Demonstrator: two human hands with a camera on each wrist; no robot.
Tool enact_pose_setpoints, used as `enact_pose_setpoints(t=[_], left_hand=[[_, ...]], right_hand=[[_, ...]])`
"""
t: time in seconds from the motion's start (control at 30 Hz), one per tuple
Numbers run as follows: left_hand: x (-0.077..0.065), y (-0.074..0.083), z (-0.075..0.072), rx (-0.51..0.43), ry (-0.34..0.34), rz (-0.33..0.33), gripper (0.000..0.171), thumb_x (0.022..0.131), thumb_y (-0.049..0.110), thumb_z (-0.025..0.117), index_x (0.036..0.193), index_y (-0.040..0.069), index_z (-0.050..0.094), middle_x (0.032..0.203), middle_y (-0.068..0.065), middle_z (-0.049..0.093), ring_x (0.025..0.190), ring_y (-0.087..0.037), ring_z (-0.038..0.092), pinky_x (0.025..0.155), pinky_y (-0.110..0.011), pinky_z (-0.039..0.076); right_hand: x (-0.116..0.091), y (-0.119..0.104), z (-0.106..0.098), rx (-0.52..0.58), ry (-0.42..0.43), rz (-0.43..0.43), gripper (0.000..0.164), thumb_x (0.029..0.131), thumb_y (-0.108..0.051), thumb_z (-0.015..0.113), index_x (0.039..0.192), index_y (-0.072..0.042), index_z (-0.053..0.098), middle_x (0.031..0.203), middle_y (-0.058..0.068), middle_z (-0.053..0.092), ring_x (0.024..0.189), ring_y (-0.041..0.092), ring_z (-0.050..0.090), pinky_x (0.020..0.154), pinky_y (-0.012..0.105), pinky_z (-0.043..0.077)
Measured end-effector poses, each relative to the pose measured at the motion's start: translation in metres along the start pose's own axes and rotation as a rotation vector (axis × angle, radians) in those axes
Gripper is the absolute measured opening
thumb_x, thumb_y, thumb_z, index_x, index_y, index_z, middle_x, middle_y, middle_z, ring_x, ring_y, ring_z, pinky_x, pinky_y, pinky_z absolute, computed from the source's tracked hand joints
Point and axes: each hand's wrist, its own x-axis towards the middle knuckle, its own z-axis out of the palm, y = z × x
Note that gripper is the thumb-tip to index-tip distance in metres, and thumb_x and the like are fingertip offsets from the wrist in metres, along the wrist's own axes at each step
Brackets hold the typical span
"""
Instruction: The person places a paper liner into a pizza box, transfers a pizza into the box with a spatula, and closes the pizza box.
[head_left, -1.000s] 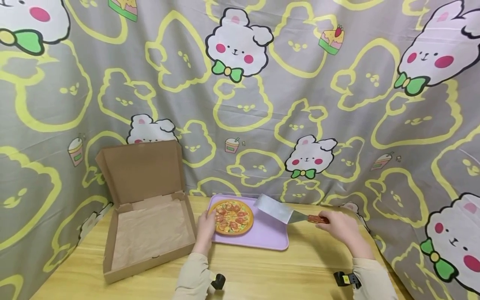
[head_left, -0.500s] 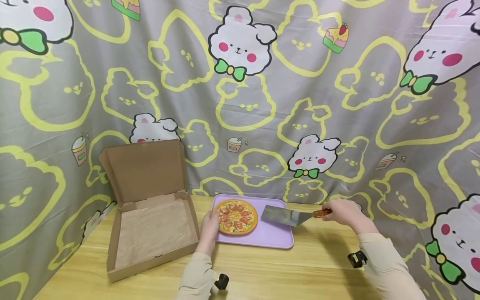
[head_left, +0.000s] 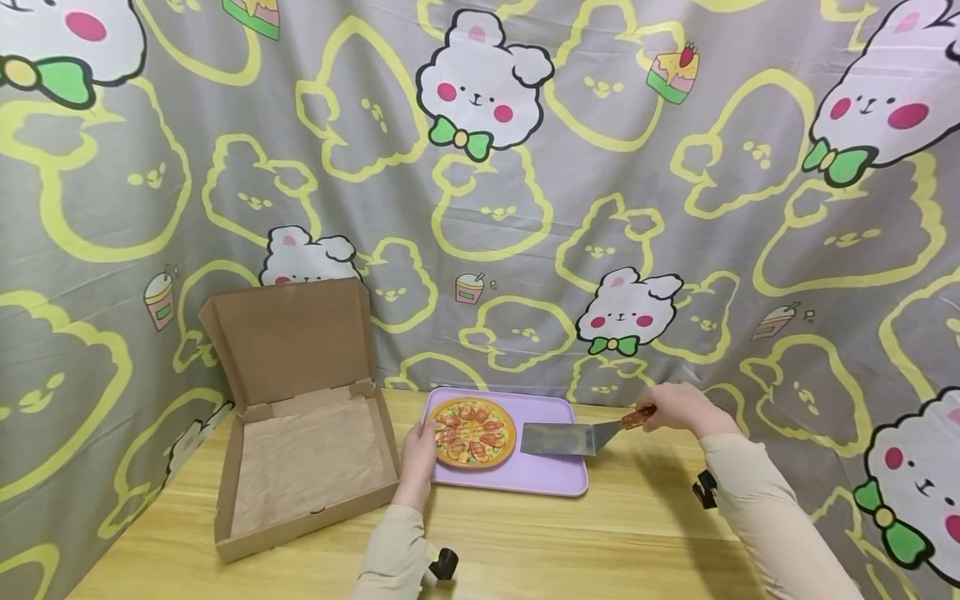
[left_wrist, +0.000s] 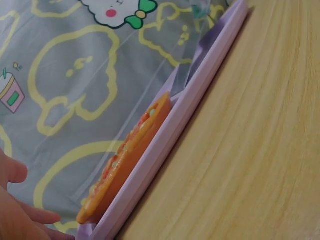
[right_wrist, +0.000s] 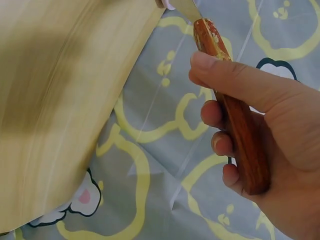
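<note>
A round pizza [head_left: 476,433] with an orange crust lies on the left part of a lilac tray [head_left: 551,479]. My left hand [head_left: 418,454] is at the tray's left end, fingers extended beside the crust; the left wrist view shows that hand [left_wrist: 22,210] with its fingers straight and thumb apart. My right hand [head_left: 678,408] grips the wooden handle [right_wrist: 240,135] of a wide metal spatula [head_left: 558,439], the thumb laid along it and the fingers curled round. The spatula's blade is low over the tray's right half, its front edge pointing at the pizza with a small gap between.
An open cardboard pizza box [head_left: 300,533], lined with brown paper [head_left: 307,454], stands left of the tray with its lid [head_left: 292,342] raised. All of this is on a wooden table [head_left: 555,542]. A patterned curtain [head_left: 495,183] hangs right behind the table's back edge.
The spatula's blade has come down from a raised tilt to lie flatter over the tray, while my right hand rose slightly. The left hand has stayed beside the pizza.
</note>
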Motion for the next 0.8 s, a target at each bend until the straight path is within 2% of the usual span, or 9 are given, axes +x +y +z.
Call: enact_pose_setpoints(t=[0.17, 0.43, 0.67, 0.8], left_hand=[[0.001, -0.002, 0.000, 0.005, 0.022, -0.015, 0.062, 0.105, 0.032, 0.034, 0.146, -0.014, 0.027, 0.151, -0.036, 0.026, 0.142, -0.051, 0.023, 0.118, -0.057, 0.019], [0.004, -0.003, -0.001, -0.030, 0.036, -0.014, 0.064, 0.105, 0.033, 0.034, 0.146, -0.014, 0.024, 0.152, -0.036, 0.024, 0.142, -0.050, 0.022, 0.118, -0.057, 0.018], [0.004, -0.004, 0.000, -0.033, 0.042, -0.021, 0.064, 0.105, 0.034, 0.035, 0.147, -0.013, 0.025, 0.152, -0.035, 0.025, 0.142, -0.049, 0.023, 0.118, -0.057, 0.018], [0.003, -0.004, 0.000, -0.037, 0.047, -0.026, 0.064, 0.105, 0.033, 0.034, 0.147, -0.014, 0.024, 0.151, -0.037, 0.024, 0.142, -0.051, 0.023, 0.118, -0.058, 0.018]], right_hand=[[0.009, -0.005, 0.003, 0.004, -0.013, 0.019, 0.014, 0.072, -0.022, 0.081, 0.076, -0.025, 0.069, 0.079, -0.010, 0.067, 0.069, 0.010, 0.052, 0.069, 0.046, 0.041], [0.023, -0.013, -0.001, 0.031, -0.023, 0.019, 0.014, 0.071, -0.014, 0.080, 0.073, -0.022, 0.069, 0.071, -0.011, 0.064, 0.068, 0.010, 0.049, 0.077, 0.055, 0.038], [0.035, -0.015, -0.011, 0.016, -0.030, 0.012, 0.023, 0.068, -0.006, 0.077, 0.080, -0.025, 0.076, 0.074, -0.009, 0.066, 0.071, 0.012, 0.051, 0.093, 0.071, 0.033], [0.034, -0.020, -0.019, 0.005, -0.049, 0.021, 0.021, 0.068, -0.006, 0.077, 0.081, -0.023, 0.076, 0.074, -0.009, 0.065, 0.071, 0.012, 0.051, 0.093, 0.068, 0.033]])
